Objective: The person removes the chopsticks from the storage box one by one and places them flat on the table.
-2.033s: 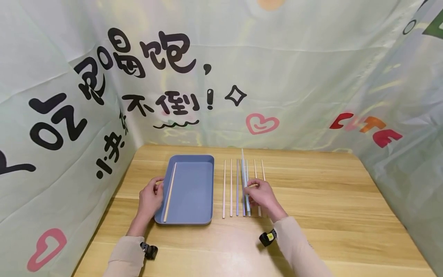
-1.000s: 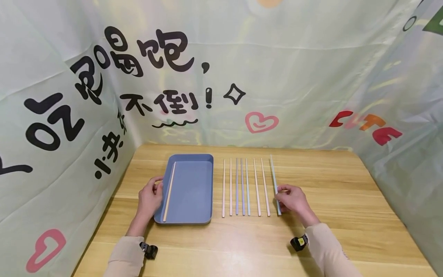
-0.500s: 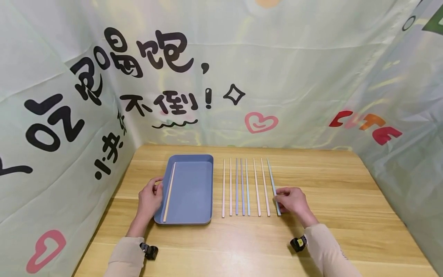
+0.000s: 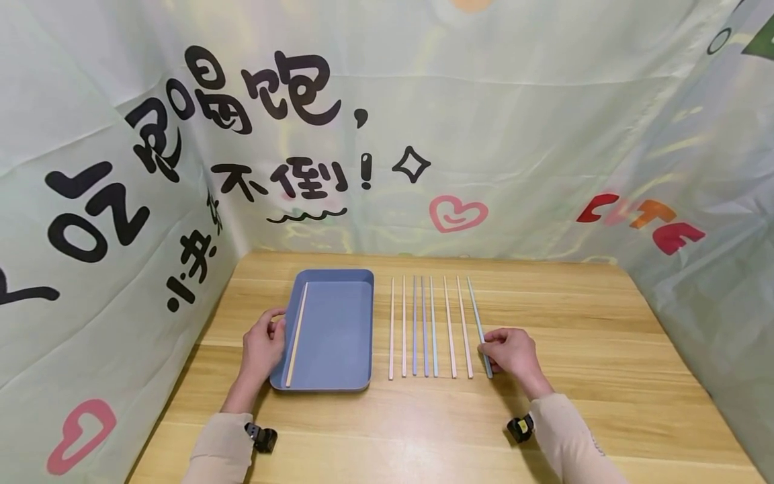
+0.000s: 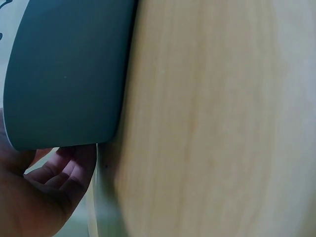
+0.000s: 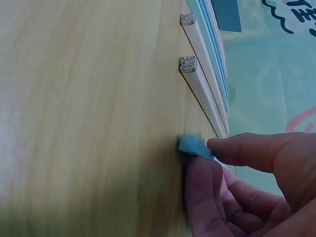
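My right hand (image 4: 512,353) pinches a light blue chopstick (image 4: 476,309) between thumb and fingers near its thick end, at the right end of a row. In the right wrist view its blue square end (image 6: 192,145) pokes out between the fingertips. Left of it lie several chopsticks side by side on the table: pink ones (image 4: 449,323), purple-blue ones (image 4: 425,329) and another light blue one (image 4: 433,336). My left hand (image 4: 264,346) grips the left rim of a blue-grey tray (image 4: 338,386); in the left wrist view its fingers curl by the tray's wall. One beige chopstick (image 4: 296,336) lies inside the tray, along its left side.
The wooden table (image 4: 574,323) meets printed cloth walls (image 4: 520,148) at the back and both sides. Black camera units (image 4: 262,438) are strapped at both wrists. Bare wood stretches right of the row and in front of it.
My right hand carried the light blue chopstick from above the row's middle to its right end, where its far tip came down to the table. My left hand stayed on the tray.
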